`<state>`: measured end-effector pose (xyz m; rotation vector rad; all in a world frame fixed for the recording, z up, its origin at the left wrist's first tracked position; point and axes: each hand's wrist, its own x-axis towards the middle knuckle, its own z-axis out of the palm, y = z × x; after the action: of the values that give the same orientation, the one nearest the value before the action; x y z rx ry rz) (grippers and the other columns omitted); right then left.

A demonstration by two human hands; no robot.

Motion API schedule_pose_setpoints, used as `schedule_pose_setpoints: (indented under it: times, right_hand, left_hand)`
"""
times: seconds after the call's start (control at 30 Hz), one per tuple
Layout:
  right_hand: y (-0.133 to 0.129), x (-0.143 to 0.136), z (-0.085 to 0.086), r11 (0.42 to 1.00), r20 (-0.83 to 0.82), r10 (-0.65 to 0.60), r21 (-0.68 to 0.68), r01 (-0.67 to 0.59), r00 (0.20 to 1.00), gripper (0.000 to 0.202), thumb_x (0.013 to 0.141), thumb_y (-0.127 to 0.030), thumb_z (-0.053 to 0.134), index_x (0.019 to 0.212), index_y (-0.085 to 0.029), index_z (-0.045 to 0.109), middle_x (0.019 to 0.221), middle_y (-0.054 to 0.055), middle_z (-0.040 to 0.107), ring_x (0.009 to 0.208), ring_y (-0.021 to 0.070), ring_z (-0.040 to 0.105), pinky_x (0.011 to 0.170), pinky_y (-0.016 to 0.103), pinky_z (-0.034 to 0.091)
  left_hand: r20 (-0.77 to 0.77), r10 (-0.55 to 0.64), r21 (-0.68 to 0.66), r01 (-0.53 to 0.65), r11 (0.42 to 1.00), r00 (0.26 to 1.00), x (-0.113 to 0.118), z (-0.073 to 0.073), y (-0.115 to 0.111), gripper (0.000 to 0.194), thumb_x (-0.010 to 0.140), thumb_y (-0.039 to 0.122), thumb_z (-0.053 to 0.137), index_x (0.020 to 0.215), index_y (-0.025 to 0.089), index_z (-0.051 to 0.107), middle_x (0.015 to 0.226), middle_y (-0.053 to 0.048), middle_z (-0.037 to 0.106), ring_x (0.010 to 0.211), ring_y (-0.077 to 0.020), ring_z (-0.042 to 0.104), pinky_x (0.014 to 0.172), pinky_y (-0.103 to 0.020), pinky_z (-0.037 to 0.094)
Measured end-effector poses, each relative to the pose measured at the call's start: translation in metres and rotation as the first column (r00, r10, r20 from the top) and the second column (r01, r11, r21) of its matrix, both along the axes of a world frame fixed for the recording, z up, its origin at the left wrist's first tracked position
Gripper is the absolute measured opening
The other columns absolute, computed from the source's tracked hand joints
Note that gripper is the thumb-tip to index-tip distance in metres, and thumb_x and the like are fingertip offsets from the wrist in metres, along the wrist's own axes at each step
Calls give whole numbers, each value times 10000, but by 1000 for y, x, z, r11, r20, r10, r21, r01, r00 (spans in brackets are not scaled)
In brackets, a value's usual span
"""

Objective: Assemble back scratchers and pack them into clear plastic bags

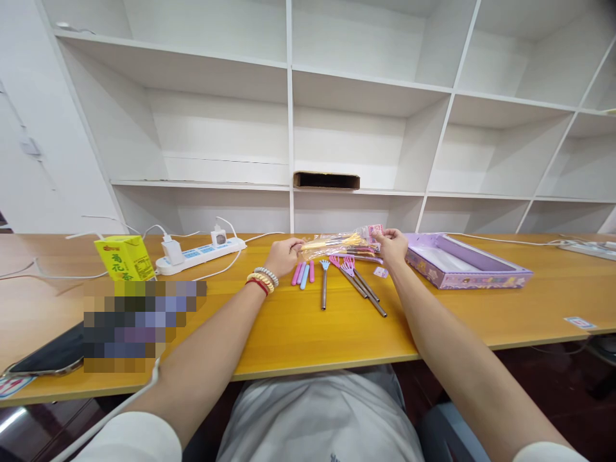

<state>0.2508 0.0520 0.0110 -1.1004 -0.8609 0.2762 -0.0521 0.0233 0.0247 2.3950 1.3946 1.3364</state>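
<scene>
A clear plastic packet (337,242) with yellow items inside stretches between my two hands above the table. Its left end is pinched in my left hand (285,255), which has bracelets at the wrist. At the packet's pink-labelled right end, my right hand (393,245) has its fingers closed. Below the packet lie a blue-headed metal-handled tool (324,285), several pink-headed ones (359,282), and short pink, purple and blue sticks (304,274). A small pink card (380,272) rests beside the tools.
An open purple box (474,279) stands right of my right hand. Leftward are a white power strip (202,255) with cables, a yellow-green carton (126,258) and a dark phone (52,350). White shelves (289,128) rise behind; one holds a cardboard box (327,181).
</scene>
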Motion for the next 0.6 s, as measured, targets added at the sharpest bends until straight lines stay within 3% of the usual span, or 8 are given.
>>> schedule_pose_setpoints:
  times: [0.13,0.3,0.6]
  right_hand:
    - [1,-2,-1,984,-46,165,81,-161,985,384,454,-328,778,678,-185,501,524,-74,471,500,101,468,488,230,375]
    - [-4,-6,-1,950,3,311,27,-311,950,431,420,-305,802,756,-174,566,551,-63,526,531,129,536,480,242,417]
    - [-3,-11,3,884,-149,458,-32,-467,877,247,651,-413,611,755,-190,590,694,-8,605,581,155,602,492,310,539]
  left_hand:
    - [-8,14,12,-14,1000,1000,-2,0,2,304,836,249,429,954,174,699,828,-37,721,753,-167,651,748,-272,497]
    - [-9,25,13,-25,1000,1000,-2,-1,2,306,838,233,429,966,163,698,822,-40,719,760,-163,654,761,-266,497]
    - [-25,46,11,-45,999,999,-1,1,0,312,838,224,427,972,171,704,821,-40,719,784,-167,656,803,-272,492]
